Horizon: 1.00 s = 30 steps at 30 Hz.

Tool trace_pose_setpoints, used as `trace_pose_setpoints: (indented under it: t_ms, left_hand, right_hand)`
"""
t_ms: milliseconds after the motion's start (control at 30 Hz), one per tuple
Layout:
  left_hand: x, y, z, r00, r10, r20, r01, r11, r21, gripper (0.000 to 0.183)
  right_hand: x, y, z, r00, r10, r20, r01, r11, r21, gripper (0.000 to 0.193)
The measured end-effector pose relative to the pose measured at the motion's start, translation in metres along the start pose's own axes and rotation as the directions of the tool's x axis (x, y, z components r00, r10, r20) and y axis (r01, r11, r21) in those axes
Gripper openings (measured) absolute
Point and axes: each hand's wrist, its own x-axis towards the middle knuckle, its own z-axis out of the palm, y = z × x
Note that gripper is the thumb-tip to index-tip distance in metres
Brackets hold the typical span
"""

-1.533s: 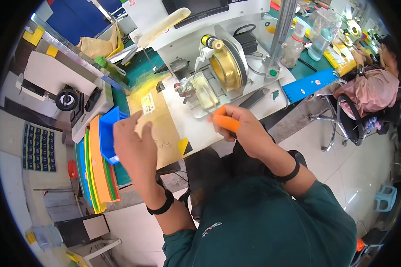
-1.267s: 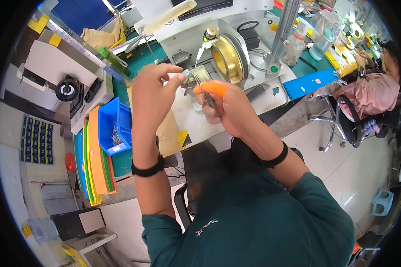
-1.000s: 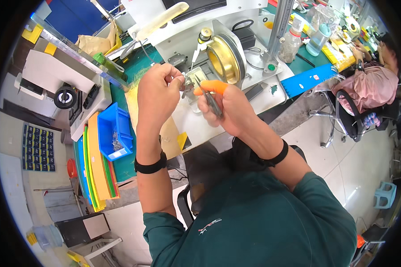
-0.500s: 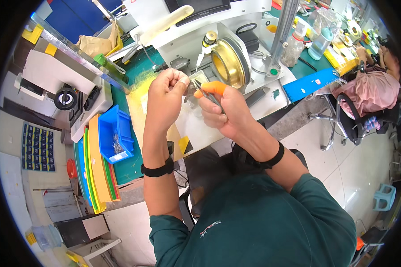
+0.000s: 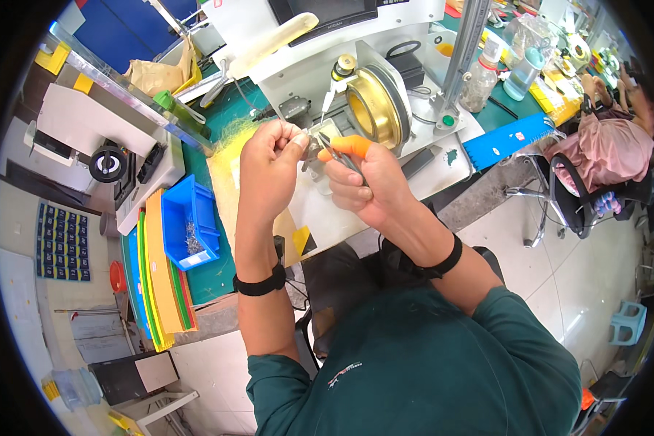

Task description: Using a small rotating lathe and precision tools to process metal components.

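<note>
My left hand (image 5: 272,163) is closed in a pinch in front of the machine. Whatever lies between its fingertips is too small to make out. Just right of it, my right hand (image 5: 367,174) grips a pair of slim dark-grey tweezers (image 5: 351,166), tips toward the left fingertips. An orange cover (image 5: 352,144) sits on a finger of the right hand. Behind both hands stands a white machine with a gold-coloured wire spool (image 5: 363,109) and a small brass-topped guide (image 5: 345,65). A small clear block (image 5: 318,166) shows between the hands.
Left of my forearm sits a blue bin (image 5: 189,218) holding small metal pieces. Fine yellowish wire tangles (image 5: 236,138) lie by the left hand. Bottles (image 5: 479,80) and a blue strip (image 5: 505,142) are at right. A co-worker in pink (image 5: 610,156) sits farther right.
The left fingertips have dropped slightly, and the tweezer tips stand a little farther from them. Otherwise both hands keep nearly the same place.
</note>
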Motion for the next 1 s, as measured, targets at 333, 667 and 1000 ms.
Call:
trace_pose_setpoints:
  t_ms: [333,667,1000]
  left_hand:
    - [-0.003,0.001,-0.012,0.994,0.025,-0.105,-0.026,1.0,-0.01,0.011]
    - [0.049,-0.035,-0.117,0.903,-0.105,-0.417,0.322,0.809,0.493,0.048]
    - [0.041,-0.033,-0.118,0.902,-0.196,-0.385,0.363,0.827,0.429,0.042]
  right_hand:
    - [-0.006,0.008,0.004,1.0,-0.015,-0.016,0.013,0.996,-0.091,0.025]
    - [-0.006,0.088,-0.006,0.908,-0.309,0.283,0.147,-0.395,-0.907,0.024]
    - [-0.021,0.08,0.007,0.565,-0.532,0.631,0.387,-0.504,-0.772,0.056]
